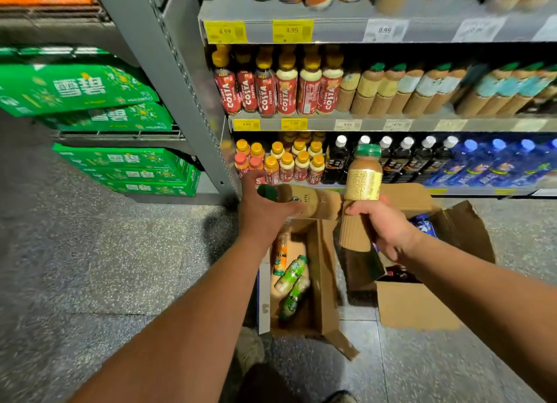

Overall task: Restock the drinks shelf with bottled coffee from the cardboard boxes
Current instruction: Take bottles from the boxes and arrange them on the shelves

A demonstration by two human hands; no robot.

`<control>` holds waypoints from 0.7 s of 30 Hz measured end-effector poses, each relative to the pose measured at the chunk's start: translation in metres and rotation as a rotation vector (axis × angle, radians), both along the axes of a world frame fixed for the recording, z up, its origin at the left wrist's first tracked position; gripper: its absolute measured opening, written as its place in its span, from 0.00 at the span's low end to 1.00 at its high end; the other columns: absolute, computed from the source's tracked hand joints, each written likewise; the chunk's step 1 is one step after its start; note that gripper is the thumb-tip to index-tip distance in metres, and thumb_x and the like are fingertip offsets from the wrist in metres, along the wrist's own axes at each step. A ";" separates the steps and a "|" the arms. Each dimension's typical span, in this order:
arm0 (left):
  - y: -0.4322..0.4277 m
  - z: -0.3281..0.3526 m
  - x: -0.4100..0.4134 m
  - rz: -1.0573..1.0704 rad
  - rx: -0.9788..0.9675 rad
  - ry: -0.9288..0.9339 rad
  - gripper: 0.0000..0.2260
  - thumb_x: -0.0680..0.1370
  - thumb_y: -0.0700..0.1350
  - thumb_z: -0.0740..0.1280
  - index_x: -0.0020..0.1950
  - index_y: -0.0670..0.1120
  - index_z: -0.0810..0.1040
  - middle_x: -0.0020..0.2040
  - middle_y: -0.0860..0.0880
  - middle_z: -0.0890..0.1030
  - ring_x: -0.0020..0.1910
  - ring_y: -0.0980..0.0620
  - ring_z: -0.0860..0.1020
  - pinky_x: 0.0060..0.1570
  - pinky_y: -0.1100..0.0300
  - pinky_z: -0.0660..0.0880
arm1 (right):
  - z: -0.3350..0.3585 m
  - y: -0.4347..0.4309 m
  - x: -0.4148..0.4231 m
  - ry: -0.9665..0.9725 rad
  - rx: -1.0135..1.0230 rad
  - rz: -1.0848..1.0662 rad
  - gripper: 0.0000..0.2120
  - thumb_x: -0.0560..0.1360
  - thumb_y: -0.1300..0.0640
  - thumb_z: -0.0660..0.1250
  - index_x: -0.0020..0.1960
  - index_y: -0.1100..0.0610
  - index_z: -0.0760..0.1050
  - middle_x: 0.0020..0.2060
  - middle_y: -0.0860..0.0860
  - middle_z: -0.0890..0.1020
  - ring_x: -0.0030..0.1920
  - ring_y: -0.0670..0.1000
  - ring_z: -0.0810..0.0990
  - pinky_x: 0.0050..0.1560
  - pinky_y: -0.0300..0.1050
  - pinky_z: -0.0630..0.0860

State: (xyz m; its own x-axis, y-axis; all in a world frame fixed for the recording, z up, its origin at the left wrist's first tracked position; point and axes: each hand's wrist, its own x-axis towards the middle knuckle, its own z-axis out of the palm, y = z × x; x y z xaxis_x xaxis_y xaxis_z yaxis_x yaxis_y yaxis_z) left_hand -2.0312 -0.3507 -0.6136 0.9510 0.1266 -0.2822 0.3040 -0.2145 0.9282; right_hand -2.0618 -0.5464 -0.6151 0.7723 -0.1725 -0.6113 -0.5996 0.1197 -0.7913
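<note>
My left hand (265, 208) grips a tan coffee bottle with a dark green cap (301, 202), lying sideways above the boxes. In my right hand (385, 224) a second tan coffee bottle with a green cap and yellow label (363, 179) stands upright, held by its ribbed lower half. Both bottles hover in front of the lowest shelf (452, 191). Below them sits an open cardboard box (319, 282) with a few green and orange bottles (291, 277) inside. A second open cardboard box (422, 306) lies to its right. Matching tan bottles (391, 86) line the middle shelf.
Red Costa coffee bottles (271, 86) fill the middle shelf's left part. Black bottles (407, 158) and blue bottles (497, 161) stand on the lowest shelf. Green soda cases (90, 95) are stacked on the rack at left. A grey upright post (180, 86) separates the racks. Speckled floor (90, 267) lies around.
</note>
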 end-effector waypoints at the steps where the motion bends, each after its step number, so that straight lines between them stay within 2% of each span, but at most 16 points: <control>1: -0.004 0.005 0.005 0.037 -0.055 -0.008 0.35 0.60 0.39 0.81 0.59 0.55 0.66 0.52 0.53 0.74 0.53 0.51 0.75 0.52 0.57 0.74 | 0.003 0.000 0.002 0.005 0.010 0.007 0.35 0.58 0.57 0.71 0.65 0.53 0.69 0.54 0.56 0.80 0.56 0.59 0.79 0.58 0.62 0.75; 3: -0.011 0.016 0.016 0.122 -0.217 -0.009 0.31 0.63 0.36 0.79 0.59 0.50 0.68 0.52 0.52 0.76 0.50 0.54 0.77 0.48 0.60 0.75 | 0.007 0.004 0.006 0.020 0.059 0.022 0.33 0.61 0.59 0.71 0.65 0.53 0.68 0.56 0.58 0.79 0.56 0.59 0.78 0.57 0.60 0.76; 5: -0.017 0.028 0.030 0.127 -0.332 0.006 0.20 0.66 0.36 0.77 0.52 0.48 0.73 0.48 0.52 0.79 0.46 0.57 0.77 0.42 0.64 0.74 | 0.008 0.009 0.008 0.039 0.125 0.028 0.28 0.66 0.63 0.69 0.64 0.55 0.69 0.54 0.59 0.79 0.53 0.58 0.79 0.53 0.55 0.77; 7: -0.020 0.037 0.045 0.090 -0.381 0.040 0.13 0.69 0.37 0.75 0.46 0.50 0.76 0.44 0.53 0.80 0.44 0.56 0.78 0.45 0.58 0.78 | 0.011 0.016 0.010 0.040 0.134 0.046 0.20 0.69 0.65 0.67 0.60 0.55 0.71 0.50 0.58 0.79 0.47 0.57 0.80 0.48 0.53 0.78; 9: -0.020 0.039 0.059 0.121 -0.461 0.080 0.10 0.70 0.39 0.74 0.45 0.50 0.76 0.44 0.50 0.81 0.45 0.52 0.79 0.53 0.48 0.77 | 0.014 0.021 0.016 0.034 0.085 0.037 0.15 0.71 0.63 0.69 0.53 0.49 0.72 0.49 0.57 0.80 0.47 0.57 0.80 0.52 0.57 0.79; 11: -0.019 0.038 0.072 0.162 -0.538 0.115 0.08 0.72 0.42 0.73 0.47 0.50 0.76 0.46 0.48 0.81 0.48 0.48 0.80 0.58 0.44 0.75 | 0.021 0.026 0.025 0.013 0.054 0.023 0.15 0.71 0.62 0.70 0.50 0.47 0.70 0.50 0.58 0.79 0.49 0.59 0.80 0.56 0.60 0.77; 13: -0.022 0.038 0.082 0.091 -0.511 0.130 0.08 0.73 0.47 0.72 0.50 0.51 0.77 0.50 0.47 0.81 0.52 0.46 0.80 0.59 0.42 0.74 | 0.026 0.030 0.036 -0.018 0.030 0.028 0.16 0.71 0.63 0.70 0.53 0.49 0.69 0.50 0.58 0.79 0.48 0.59 0.80 0.56 0.60 0.77; 15: -0.026 0.037 0.089 0.002 -0.496 0.155 0.08 0.75 0.49 0.70 0.53 0.53 0.76 0.52 0.48 0.81 0.53 0.47 0.80 0.58 0.44 0.76 | 0.033 0.035 0.047 -0.035 0.015 0.038 0.20 0.69 0.61 0.71 0.58 0.51 0.69 0.50 0.57 0.80 0.49 0.58 0.80 0.57 0.59 0.77; 18: -0.028 0.037 0.099 -0.107 -0.470 0.170 0.05 0.77 0.50 0.68 0.51 0.55 0.75 0.51 0.49 0.82 0.50 0.49 0.81 0.53 0.50 0.77 | 0.041 0.037 0.061 -0.057 -0.041 0.062 0.25 0.61 0.57 0.71 0.57 0.50 0.71 0.51 0.56 0.81 0.52 0.57 0.80 0.58 0.59 0.76; 19: -0.028 0.038 0.103 -0.131 -0.457 0.173 0.05 0.77 0.51 0.67 0.51 0.55 0.75 0.51 0.49 0.82 0.50 0.48 0.81 0.53 0.50 0.77 | 0.044 0.036 0.064 -0.069 -0.089 0.091 0.26 0.62 0.57 0.73 0.58 0.50 0.70 0.51 0.55 0.81 0.51 0.55 0.80 0.57 0.56 0.76; 21: -0.026 0.038 0.109 -0.139 -0.480 0.191 0.06 0.77 0.51 0.67 0.52 0.54 0.74 0.50 0.49 0.82 0.49 0.48 0.81 0.53 0.50 0.77 | 0.049 0.034 0.070 -0.097 -0.179 0.127 0.25 0.65 0.61 0.76 0.59 0.52 0.71 0.48 0.51 0.81 0.48 0.49 0.80 0.51 0.45 0.78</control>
